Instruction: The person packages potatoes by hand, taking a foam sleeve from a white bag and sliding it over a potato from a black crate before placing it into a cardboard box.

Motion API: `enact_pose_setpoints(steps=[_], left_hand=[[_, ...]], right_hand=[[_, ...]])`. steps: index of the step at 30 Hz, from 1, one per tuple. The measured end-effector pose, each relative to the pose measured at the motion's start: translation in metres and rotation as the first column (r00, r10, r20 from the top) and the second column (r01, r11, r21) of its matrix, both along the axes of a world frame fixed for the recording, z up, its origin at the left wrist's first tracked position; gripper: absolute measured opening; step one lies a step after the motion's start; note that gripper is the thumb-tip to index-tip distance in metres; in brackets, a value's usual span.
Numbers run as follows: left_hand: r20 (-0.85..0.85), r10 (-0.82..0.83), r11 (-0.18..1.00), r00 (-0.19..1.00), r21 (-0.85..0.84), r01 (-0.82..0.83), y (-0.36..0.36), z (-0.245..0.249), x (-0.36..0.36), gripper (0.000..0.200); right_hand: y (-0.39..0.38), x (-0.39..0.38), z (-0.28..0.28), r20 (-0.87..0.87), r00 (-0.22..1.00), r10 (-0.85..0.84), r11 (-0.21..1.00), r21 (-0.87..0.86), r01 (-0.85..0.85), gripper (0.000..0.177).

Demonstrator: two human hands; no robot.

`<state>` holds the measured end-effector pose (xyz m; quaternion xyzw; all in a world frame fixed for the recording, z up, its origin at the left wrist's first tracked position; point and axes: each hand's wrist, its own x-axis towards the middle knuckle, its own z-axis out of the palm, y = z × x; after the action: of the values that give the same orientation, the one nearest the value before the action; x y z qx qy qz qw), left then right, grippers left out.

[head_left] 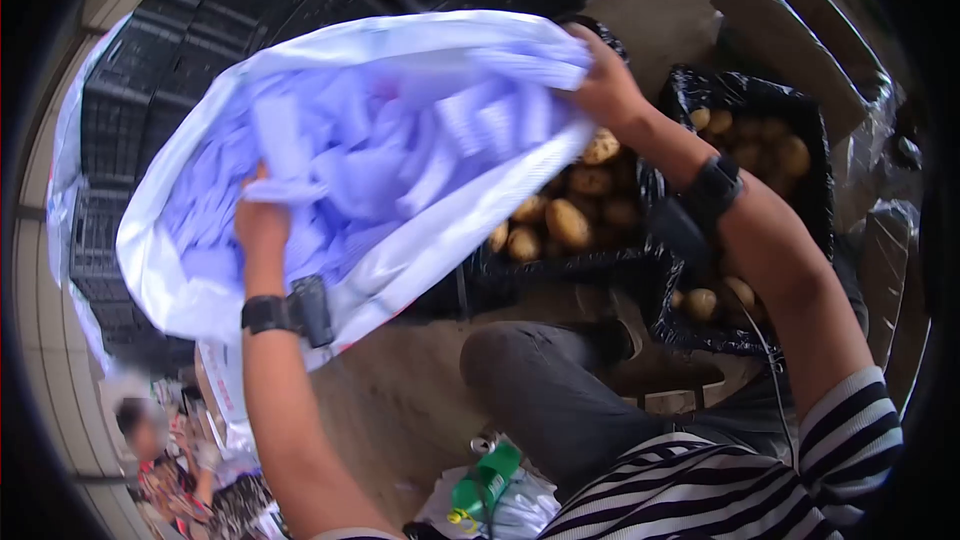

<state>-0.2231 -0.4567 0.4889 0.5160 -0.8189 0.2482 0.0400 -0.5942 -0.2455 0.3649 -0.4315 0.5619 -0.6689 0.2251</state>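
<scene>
Fingers of both hands are closed on a large white sack (400, 120), which hangs lifted in front of the person with its mouth turned toward the camera. The left hand (262, 220) pinches a fold at the sack's lower near rim, its fist shut on the cloth. The right hand (605, 85) clutches the sack's upper far rim, bunching it. Just behind the sack, and partly covered by it, potatoes (565, 220) lie in a black-lined crate (570, 268). A second lined crate seems to sit beyond that, though the edge of the view is too warped to be sure. Below the sack are the person's bent knee (520, 360) and a green bottle (490, 480), and stacked black crates (150, 70) stand to the sack's left. As I judge it, holding the mouth open well calls for the two grips set well apart, the rim pulled taut between them, and the loose inner folds shaken flat so the opening does not collapse.
</scene>
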Motion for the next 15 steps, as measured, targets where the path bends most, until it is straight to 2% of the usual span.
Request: enact_pose_setpoints(steps=[2,3,5,6,7,9,10,11,12,13,15], left_hand=[[0.011,-0.128,0.989,0.992,-0.067,0.128,0.024,-0.023,-0.02,0.046],[0.049,-0.172,0.985,0.984,0.012,0.171,0.038,-0.034,-0.031,0.048],[0.033,-0.194,0.979,0.98,0.075,0.191,0.08,-0.061,-0.061,0.056],[0.052,-0.218,0.972,0.975,0.098,0.212,0.1,-0.073,-0.072,0.059],[0.057,-0.227,0.968,0.972,0.123,0.219,0.113,-0.081,-0.083,0.06],[0.062,-0.219,0.967,0.974,0.15,0.208,0.122,-0.088,-0.094,0.06],[0.008,-0.244,0.957,0.97,0.165,0.239,0.12,-0.083,-0.099,0.06],[-0.047,-0.268,0.945,0.962,0.182,0.272,0.12,-0.079,-0.105,0.059],[-0.051,-0.254,0.949,0.966,0.181,0.259,0.119,-0.067,-0.114,0.059],[-0.077,-0.258,0.949,0.963,0.165,0.268,0.118,-0.049,-0.125,0.056],[-0.104,-0.251,0.956,0.962,0.131,0.263,0.116,-0.042,-0.14,0.054]], right_hand=[[0.021,0.0,-0.054,0.113,0.975,-0.19,0.98,0.078,0.182,0.056],[0.027,-0.01,-0.108,0.247,0.958,-0.148,0.986,0.113,0.123,0.06],[0.056,0.005,-0.144,0.379,0.903,-0.203,0.97,0.2,0.134,0.062],[0.064,0.006,-0.165,0.323,0.906,-0.274,0.938,0.296,0.178,0.062],[0.065,0.01,-0.167,0.299,0.869,-0.394,0.899,0.322,0.296,0.055],[0.059,-0.006,-0.124,0.321,0.909,-0.266,0.957,0.202,0.209,0.041],[0.056,-0.012,-0.083,0.126,0.942,-0.311,0.939,0.195,0.284,0.037],[0.048,-0.048,-0.083,0.28,0.951,-0.129,0.991,0.08,0.111,0.034],[0.045,-0.065,-0.056,0.297,0.944,-0.14,0.988,-0.016,0.152,0.034],[0.045,-0.085,-0.035,0.302,0.951,-0.072,0.995,-0.047,0.09,0.033],[0.05,-0.107,-0.025,0.226,0.962,-0.155,0.988,0.026,0.153,0.036]])
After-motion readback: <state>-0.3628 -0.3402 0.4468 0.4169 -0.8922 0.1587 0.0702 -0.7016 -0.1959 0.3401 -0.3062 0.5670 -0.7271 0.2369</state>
